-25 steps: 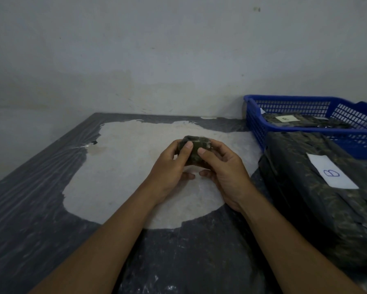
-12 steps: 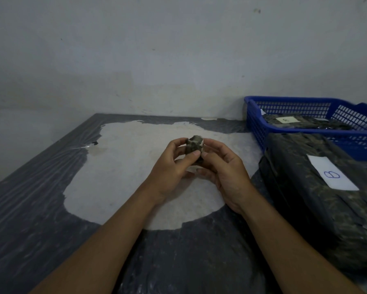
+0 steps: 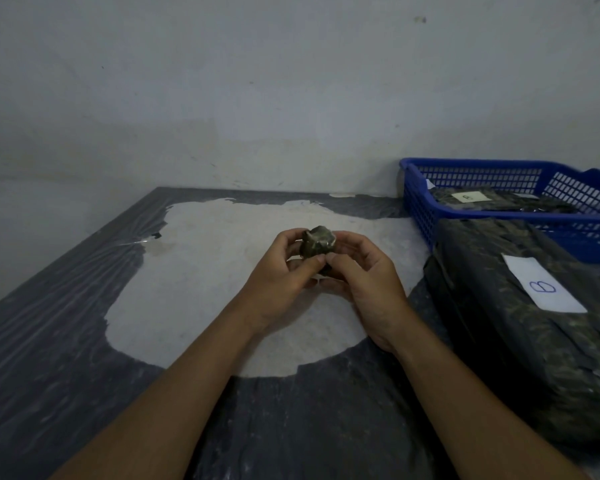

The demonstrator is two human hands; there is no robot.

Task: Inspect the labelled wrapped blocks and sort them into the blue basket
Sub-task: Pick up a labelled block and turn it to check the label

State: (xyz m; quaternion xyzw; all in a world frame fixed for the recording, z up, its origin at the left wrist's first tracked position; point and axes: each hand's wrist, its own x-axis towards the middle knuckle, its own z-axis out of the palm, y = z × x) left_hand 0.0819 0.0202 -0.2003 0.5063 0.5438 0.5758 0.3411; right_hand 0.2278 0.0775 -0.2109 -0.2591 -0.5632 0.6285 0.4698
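A small dark wrapped block (image 3: 317,241) is held up above the middle of the table between both hands. My left hand (image 3: 279,275) grips its left side with curled fingers, thumb tip at its lower edge. My right hand (image 3: 364,271) grips its right side, and its thumb meets the left thumb below the block. The blue basket (image 3: 499,216) stands at the back right and holds dark wrapped blocks, one with a white label (image 3: 471,196). In front of the basket lies a large dark wrapped block (image 3: 520,327) bearing a white label (image 3: 542,287) marked in blue.
The table (image 3: 66,341) is covered in dark plastic sheeting torn open over a pale patch (image 3: 201,271) in the middle. A grey wall runs behind the table. The table's left edge slants off toward the near left.
Both hands have turned the small block between the fingers and lifted it slightly; it now stands more upright, showing a lighter facet. The basket and large block have not moved.
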